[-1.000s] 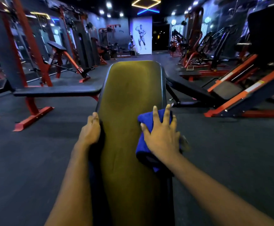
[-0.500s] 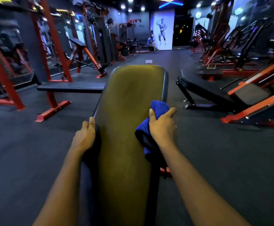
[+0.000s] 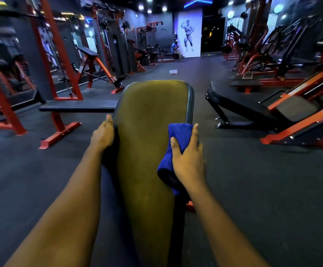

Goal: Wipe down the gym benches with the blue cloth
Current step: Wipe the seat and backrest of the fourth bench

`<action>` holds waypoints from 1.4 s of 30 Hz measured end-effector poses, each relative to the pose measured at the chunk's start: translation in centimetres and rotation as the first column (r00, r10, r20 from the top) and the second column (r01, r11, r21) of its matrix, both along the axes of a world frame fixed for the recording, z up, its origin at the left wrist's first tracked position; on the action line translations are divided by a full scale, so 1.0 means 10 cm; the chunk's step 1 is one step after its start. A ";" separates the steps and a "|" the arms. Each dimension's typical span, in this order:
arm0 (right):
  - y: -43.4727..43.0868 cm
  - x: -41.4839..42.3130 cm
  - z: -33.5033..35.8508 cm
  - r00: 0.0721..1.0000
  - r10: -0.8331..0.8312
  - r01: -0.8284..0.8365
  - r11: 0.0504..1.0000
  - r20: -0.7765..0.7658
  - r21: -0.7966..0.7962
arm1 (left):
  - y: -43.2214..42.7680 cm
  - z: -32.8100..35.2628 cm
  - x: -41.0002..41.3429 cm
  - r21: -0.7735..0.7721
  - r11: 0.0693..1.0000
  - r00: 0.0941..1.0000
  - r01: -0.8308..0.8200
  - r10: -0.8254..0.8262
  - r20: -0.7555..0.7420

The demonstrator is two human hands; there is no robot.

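Middle of the bench pad (image 3: 151, 132) is wide open, a free strip between both hands right up to its rounded far end. The left edge is taken by the left hand (image 3: 103, 134) gripping it, the right edge by the right hand (image 3: 187, 160) holding the blue cloth (image 3: 178, 132). The floor (image 3: 272, 180) close in on both sides is passable. At the far left corner a flat bench (image 3: 76, 107) on a red frame runs right up to the pad; can't tell if it touches. Off the far right corner a black adjustable bench (image 3: 239, 105) sits apart. A red foot (image 3: 190, 206) pokes out under the right edge.
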State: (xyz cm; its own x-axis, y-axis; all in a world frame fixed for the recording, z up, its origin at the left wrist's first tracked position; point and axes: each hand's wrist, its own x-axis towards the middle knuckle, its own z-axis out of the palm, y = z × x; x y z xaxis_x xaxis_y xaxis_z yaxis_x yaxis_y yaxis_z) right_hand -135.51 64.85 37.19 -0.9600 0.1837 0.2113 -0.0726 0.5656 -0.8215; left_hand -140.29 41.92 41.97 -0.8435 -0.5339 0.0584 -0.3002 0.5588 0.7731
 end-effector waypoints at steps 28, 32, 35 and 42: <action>-0.04 -0.92 0.55 0.991 -0.131 0.131 0.983 -0.011 0.125 | -0.05 -0.09 -0.08 -0.017 1.000 1.000 0.005 -0.005 -0.002; -0.05 -1.16 0.71 0.991 -0.134 0.133 0.981 -0.004 0.138 | -0.13 0.03 -0.18 0.043 0.999 0.998 -0.017 0.015 0.055; -0.07 -1.07 0.59 0.990 -0.122 0.136 0.965 -0.074 0.225 | -0.15 0.18 -0.34 0.063 0.997 0.996 -0.036 0.031 0.078; -0.06 -1.47 0.82 0.988 -0.137 0.151 0.945 -0.069 0.290 | -0.04 0.25 -0.58 0.100 0.995 0.999 0.013 -0.016 0.035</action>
